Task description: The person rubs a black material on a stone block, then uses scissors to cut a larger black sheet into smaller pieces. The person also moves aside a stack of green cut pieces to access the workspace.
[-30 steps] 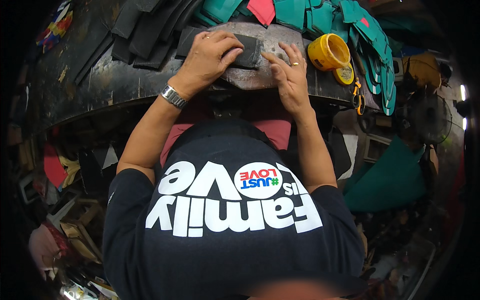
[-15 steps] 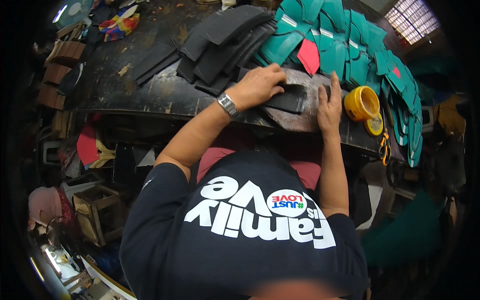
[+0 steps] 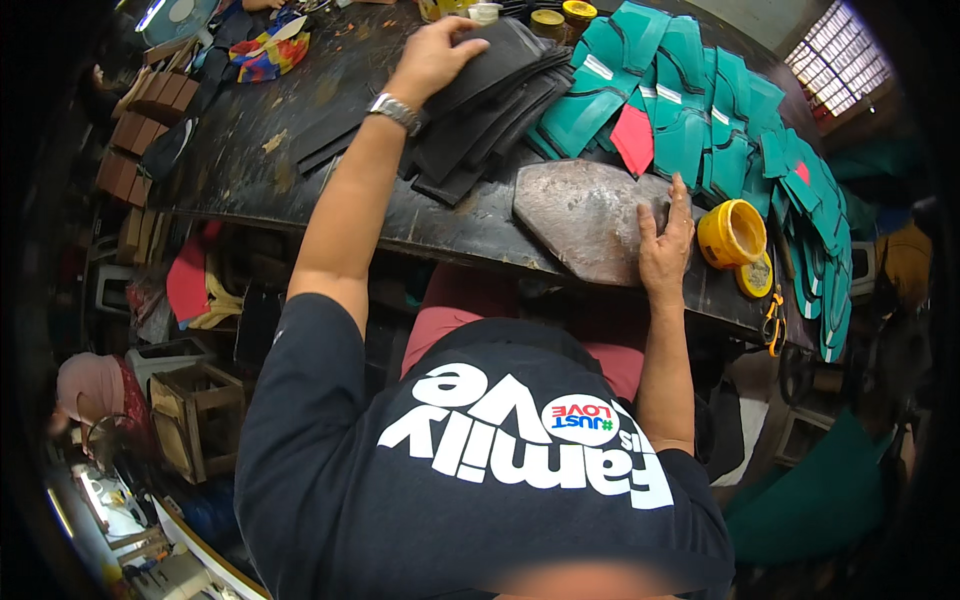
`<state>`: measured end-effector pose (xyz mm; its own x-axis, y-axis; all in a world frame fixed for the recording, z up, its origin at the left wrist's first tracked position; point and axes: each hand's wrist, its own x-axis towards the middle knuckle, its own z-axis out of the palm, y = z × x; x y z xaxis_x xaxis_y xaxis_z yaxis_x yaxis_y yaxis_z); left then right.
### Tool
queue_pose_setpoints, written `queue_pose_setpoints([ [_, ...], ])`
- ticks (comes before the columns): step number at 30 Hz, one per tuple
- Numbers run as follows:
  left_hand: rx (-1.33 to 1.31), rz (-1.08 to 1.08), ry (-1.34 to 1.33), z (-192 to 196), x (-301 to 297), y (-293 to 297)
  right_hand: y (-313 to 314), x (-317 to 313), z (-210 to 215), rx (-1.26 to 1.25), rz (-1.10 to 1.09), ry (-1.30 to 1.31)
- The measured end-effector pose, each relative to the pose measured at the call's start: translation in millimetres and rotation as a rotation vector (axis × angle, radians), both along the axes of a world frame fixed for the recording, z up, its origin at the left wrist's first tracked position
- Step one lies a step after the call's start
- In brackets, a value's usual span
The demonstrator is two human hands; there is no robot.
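Note:
My left hand (image 3: 433, 62) has its thumb and fingers apart over the far left end of a fanned stack of black curved sheet pieces (image 3: 490, 110). Its fingertips are at the top piece; I see nothing gripped between them. At the table's front edge lies a worn, many-sided flat board (image 3: 580, 215), its top bare. My right hand (image 3: 665, 240) rests on the board's right end, fingers stretched out and thumb apart. Just right of it stands an open yellow tub (image 3: 731, 234), with its round lid (image 3: 755, 275) leaning beside it.
Overlapping green cut pieces (image 3: 685, 130) cover the table's right side, a red piece (image 3: 632, 140) among them. Orange-handled scissors (image 3: 773, 322) lie at the front edge. Small jars (image 3: 548, 22) stand at the back. Brown blocks (image 3: 130, 132) are stacked at the left.
My left hand has moved from the board up and left to the black stack. The black piece that lay on the board is gone from it. My right hand stays on the board.

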<state>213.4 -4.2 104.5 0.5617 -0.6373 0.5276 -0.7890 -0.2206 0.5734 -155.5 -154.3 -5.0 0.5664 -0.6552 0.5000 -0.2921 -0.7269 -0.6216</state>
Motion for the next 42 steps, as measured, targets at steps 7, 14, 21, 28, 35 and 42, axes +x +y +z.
queue_pose_setpoints([
  [7,-0.23,0.141,-0.212,-36,33,38,0,1,2,-0.013,0.007,-0.001],
  [14,0.303,0.473,-0.117,-100,81,146,6,-1,5,0.086,0.052,-0.14],
  [21,0.245,0.509,-0.066,-130,83,159,10,-1,6,0.001,0.047,-0.07],
  [28,-0.255,0.653,-0.442,-83,67,159,12,-1,7,0.049,0.005,-0.097],
  [35,-0.309,-0.007,-0.119,5,-74,135,12,-1,8,0.083,0.017,-0.144],
  [42,0.321,-0.79,-0.098,-10,-162,37,0,-15,35,-0.047,0.066,-0.203],
])
